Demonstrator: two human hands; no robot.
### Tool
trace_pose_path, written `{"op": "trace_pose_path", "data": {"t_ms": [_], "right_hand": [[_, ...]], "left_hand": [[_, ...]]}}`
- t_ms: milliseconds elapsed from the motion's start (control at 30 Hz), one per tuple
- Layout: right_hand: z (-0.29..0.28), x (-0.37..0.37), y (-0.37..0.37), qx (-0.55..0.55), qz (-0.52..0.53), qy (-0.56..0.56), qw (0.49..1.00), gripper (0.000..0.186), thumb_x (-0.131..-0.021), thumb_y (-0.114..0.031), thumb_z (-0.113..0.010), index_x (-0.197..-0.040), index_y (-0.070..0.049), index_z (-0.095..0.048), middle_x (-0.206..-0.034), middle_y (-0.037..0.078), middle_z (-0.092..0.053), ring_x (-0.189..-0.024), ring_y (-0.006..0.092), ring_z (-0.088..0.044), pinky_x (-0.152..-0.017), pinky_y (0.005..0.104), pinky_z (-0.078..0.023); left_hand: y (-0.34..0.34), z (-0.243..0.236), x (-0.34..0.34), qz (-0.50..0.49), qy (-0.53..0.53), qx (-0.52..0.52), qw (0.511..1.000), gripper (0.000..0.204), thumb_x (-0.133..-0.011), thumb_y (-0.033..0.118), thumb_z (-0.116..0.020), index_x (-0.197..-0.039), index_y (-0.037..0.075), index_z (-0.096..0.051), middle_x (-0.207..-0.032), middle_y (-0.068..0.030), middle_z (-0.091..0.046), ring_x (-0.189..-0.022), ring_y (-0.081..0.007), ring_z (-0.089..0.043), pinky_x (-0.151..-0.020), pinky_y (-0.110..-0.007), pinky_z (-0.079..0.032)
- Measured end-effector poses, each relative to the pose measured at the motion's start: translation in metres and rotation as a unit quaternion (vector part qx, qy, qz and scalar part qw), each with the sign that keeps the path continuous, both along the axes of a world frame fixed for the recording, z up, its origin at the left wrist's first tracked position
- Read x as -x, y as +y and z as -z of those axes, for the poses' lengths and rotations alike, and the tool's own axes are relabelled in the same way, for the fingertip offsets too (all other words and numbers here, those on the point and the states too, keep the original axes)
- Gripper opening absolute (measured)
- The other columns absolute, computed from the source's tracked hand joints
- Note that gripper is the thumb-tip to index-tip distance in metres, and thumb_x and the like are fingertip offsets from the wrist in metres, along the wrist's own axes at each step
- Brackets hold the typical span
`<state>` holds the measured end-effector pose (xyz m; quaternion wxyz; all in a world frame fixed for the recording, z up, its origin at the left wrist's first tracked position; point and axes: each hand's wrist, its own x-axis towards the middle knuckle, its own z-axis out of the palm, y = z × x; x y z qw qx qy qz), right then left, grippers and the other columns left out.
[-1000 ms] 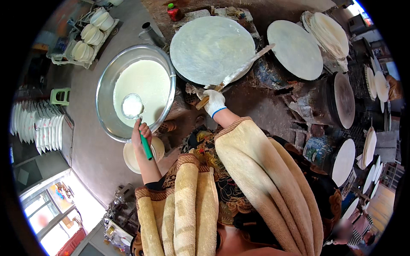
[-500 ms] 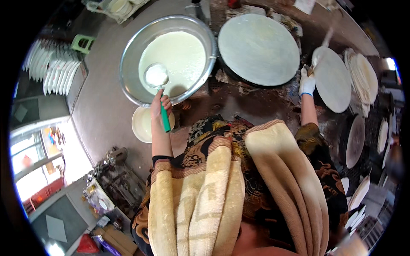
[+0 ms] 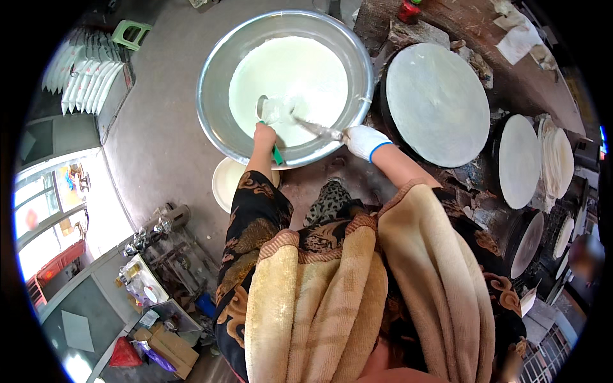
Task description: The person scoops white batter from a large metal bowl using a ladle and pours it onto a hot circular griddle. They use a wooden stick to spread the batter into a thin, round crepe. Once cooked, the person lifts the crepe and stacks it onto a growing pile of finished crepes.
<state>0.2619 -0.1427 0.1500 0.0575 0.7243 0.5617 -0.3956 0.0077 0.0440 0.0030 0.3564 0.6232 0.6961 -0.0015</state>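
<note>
A wide metal basin (image 3: 211, 105) holds creamy white batter (image 3: 294, 67). My bare left hand (image 3: 264, 136) is closed round the green handle of a ladle (image 3: 262, 104), whose bowl is at the batter near the basin's near side. From the right, my right hand (image 3: 368, 142), in a white glove with a blue cuff, grips a flat metal scraper (image 3: 318, 129). Its blade reaches over the basin's rim, with the tip at the batter close to the ladle. Right of the basin, a round griddle (image 3: 437, 105) carries a pale, thin layer.
A cream bowl (image 3: 225, 185) sits partly under the basin's near edge. Further right are a second pale-topped griddle (image 3: 518, 163), a stack of thin flatbreads (image 3: 557, 159) and a darker griddle (image 3: 527, 244). White sacks (image 3: 89, 83) and a green stool (image 3: 131, 34) stand at left.
My right hand has swung left from beside the second griddle to the basin, bringing the scraper over the batter. My left hand still holds the ladle, now tilted on edge. The view has shifted.
</note>
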Motion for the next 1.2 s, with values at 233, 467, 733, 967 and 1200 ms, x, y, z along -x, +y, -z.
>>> {"op": "trace_pose_path", "data": {"t_ms": [233,467,733,967,1200], "right_hand": [[-0.007,0.027,-0.006,0.06,0.12,0.162,0.978,0.042,-0.096,-0.033,-0.039,-0.111,-0.001,-0.061,-0.097,0.025,-0.065,-0.094,0.0386,-0.063,-0.086,0.0446,-0.047],[-0.004,0.04,-0.049,0.013,0.29,0.328,0.899,0.044,-0.097,-0.035,-0.045,-0.124,-0.002,-0.055,-0.083,0.014,-0.065,-0.074,0.0208,-0.062,-0.067,0.0332,-0.048],[-0.157,0.009,-0.035,-0.136,0.326,0.473,0.807,0.04,-0.097,-0.029,-0.045,-0.123,-0.001,-0.054,-0.058,0.004,-0.054,-0.038,0.0075,-0.043,-0.033,0.0221,-0.035],[-0.215,-0.034,-0.037,-0.19,0.302,0.507,0.784,0.042,-0.094,-0.032,-0.052,-0.12,0.001,-0.056,-0.061,0.003,-0.055,-0.04,0.0066,-0.044,-0.033,0.022,-0.035],[-0.224,-0.053,-0.022,-0.181,0.244,0.496,0.814,0.043,-0.093,-0.035,-0.053,-0.118,0.0,-0.055,-0.06,0.004,-0.055,-0.04,0.0083,-0.044,-0.033,0.0227,-0.034]], "left_hand": [[-0.031,0.014,-0.001,-0.16,-0.257,0.179,0.936,0.009,-0.086,0.007,-0.042,-0.093,0.002,-0.044,-0.067,-0.0117,-0.052,-0.052,-0.0222,-0.054,-0.043,-0.036,-0.044],[-0.033,-0.047,-0.032,-0.238,-0.474,0.237,0.814,0.011,-0.094,0.019,-0.048,-0.09,0.011,-0.042,-0.058,0.0021,-0.039,-0.043,-0.0086,-0.038,-0.037,-0.026,-0.035],[0.009,-0.317,-0.048,-0.036,-0.537,0.022,0.843,0.011,-0.095,0.018,-0.05,-0.094,0.009,-0.045,-0.055,0.0038,-0.039,-0.037,-0.006,-0.037,-0.031,-0.021,-0.031],[0.022,-0.44,-0.01,0.032,-0.493,-0.188,0.849,0.012,-0.096,0.022,-0.051,-0.091,0.013,-0.046,-0.055,0.0035,-0.041,-0.036,-0.0052,-0.04,-0.03,-0.02,-0.033],[0.022,-0.381,-0.001,-0.014,-0.361,-0.204,0.91,0.013,-0.092,0.018,-0.051,-0.097,0.006,-0.049,-0.054,-0.0012,-0.046,-0.038,-0.0113,-0.045,-0.031,-0.027,-0.035]]}}
